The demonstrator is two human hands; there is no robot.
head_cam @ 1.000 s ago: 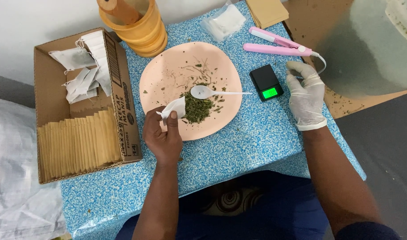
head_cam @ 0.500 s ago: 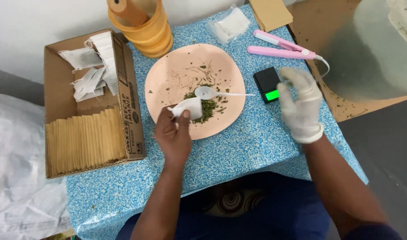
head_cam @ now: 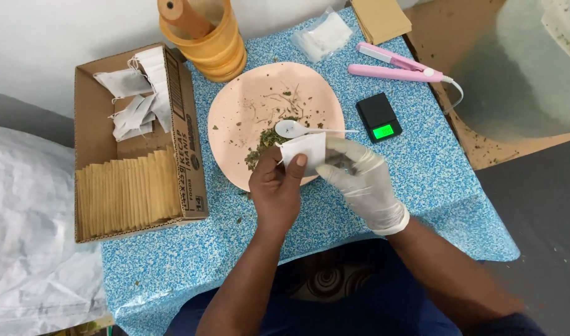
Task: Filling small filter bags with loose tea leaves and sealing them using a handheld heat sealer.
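Both hands had come together since the earlier frames: the gloved right hand (head_cam: 359, 183), which had been over by the small black scale (head_cam: 378, 117), now met the bare left hand (head_cam: 275, 186) at the near edge of the pink plate (head_cam: 235, 118). Between them was a small white filter bag (head_cam: 305, 151), held up off the plate. Its flat face was turned towards the camera, its long axis ran roughly left to right, and its top edge lay on the far side. The left grip was closed on the bag, thumb pressed on its near left corner. The right grip pinched the bag's right edge with its fingertips, fingers curled.

Just beyond the bag, a white plastic spoon (head_cam: 294, 129) lay on the plate with its handle pointing right, beside a heap of dried green herb (head_cam: 263, 144). Left of the plate on the blue speckled worktop (head_cam: 422, 180) sat a cardboard box (head_cam: 185, 93) of tan sachets (head_cam: 126, 193). A pink sealing tool (head_cam: 397, 68) lay on the far right.
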